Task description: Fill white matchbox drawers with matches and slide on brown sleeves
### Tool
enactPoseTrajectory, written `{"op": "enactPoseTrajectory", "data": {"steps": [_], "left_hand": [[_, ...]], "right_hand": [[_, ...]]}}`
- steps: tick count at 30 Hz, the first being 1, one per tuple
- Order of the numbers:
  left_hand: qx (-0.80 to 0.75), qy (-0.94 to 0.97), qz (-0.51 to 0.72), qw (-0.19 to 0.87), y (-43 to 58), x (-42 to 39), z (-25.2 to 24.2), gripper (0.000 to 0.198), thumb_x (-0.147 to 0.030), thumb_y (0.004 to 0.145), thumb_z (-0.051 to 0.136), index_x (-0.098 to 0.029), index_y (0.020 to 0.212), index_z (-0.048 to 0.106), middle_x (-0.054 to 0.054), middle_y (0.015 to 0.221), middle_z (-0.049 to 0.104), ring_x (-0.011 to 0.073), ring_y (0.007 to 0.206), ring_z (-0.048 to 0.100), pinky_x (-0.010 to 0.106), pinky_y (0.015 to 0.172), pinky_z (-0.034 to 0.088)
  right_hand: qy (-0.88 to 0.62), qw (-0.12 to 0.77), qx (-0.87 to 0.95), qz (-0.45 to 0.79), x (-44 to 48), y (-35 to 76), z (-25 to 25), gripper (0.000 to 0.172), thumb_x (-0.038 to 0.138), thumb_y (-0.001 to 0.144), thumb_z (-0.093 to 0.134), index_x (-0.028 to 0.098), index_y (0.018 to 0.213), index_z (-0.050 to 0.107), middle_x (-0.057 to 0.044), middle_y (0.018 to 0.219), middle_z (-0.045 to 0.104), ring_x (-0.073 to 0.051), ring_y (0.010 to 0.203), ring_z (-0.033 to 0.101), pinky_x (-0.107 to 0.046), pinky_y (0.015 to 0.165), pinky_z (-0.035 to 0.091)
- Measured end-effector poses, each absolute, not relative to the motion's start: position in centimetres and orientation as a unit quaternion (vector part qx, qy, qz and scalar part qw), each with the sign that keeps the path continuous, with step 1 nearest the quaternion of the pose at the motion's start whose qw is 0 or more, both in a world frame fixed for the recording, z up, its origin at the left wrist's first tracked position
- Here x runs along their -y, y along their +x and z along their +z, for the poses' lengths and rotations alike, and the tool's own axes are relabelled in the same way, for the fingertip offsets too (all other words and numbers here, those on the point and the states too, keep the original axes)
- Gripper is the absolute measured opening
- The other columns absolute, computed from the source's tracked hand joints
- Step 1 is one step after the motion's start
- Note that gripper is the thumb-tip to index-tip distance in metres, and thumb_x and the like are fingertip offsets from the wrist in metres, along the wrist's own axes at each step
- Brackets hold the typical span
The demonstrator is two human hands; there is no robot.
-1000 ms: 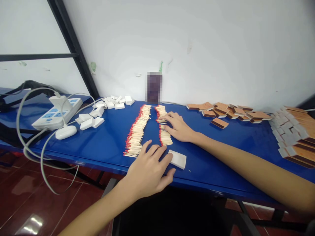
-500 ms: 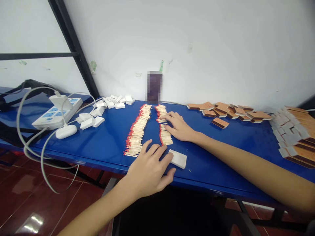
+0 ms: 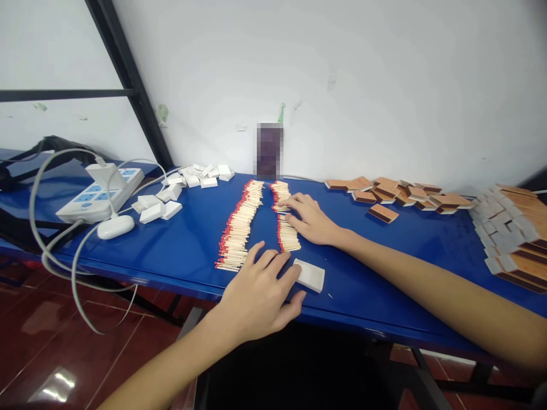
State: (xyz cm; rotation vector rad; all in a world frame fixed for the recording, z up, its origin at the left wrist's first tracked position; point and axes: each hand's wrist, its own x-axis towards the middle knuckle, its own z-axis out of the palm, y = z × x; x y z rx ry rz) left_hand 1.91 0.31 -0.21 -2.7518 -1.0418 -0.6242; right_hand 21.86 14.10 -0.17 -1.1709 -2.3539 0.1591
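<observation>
Two long rows of red-tipped matches lie on the blue table, a left row (image 3: 237, 230) and a shorter right row (image 3: 289, 238). My right hand (image 3: 313, 219) rests on the middle of the right row, its bent fingers and thumb apart and touching the matches. Near the front edge, my left hand (image 3: 260, 296) is spread open, palm down, holding nothing that I can see. Its fingertips reach toward the lower ends of the rows. An open white matchbox tray (image 3: 311, 277) lies just right of it, partly behind its index finger.
White matchbox trays (image 3: 192, 180) lie scattered at the back left, beside a power strip (image 3: 100, 196) with looping white cables. Brown matchbox sleeves (image 3: 387, 191) are heaped at the back right. Filled-looking matchboxes (image 3: 513, 228) are stacked at the far right. A pixelated dark object (image 3: 269, 151) leans on the wall.
</observation>
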Motion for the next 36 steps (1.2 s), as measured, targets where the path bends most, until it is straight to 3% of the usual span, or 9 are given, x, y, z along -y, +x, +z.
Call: {"op": "enactPoseTrajectory", "data": {"steps": [36], "left_hand": [[0.345,-0.912,-0.208,0.073,1.87,-0.42,-0.38,0.033,-0.039,0.099,0.044,-0.018,0.117,0.061,0.011,0.128,0.062,0.0291,0.114,0.057,0.054,0.112,0.032]], "right_hand": [[-0.45,0.27,0.847,0.083,-14.77,22.06,-0.34,0.034,0.028,0.091,0.047,0.025,0.122,0.061,-0.011,0.118,0.061,-0.031,0.111,0.052,-0.052,0.095,0.04]]}}
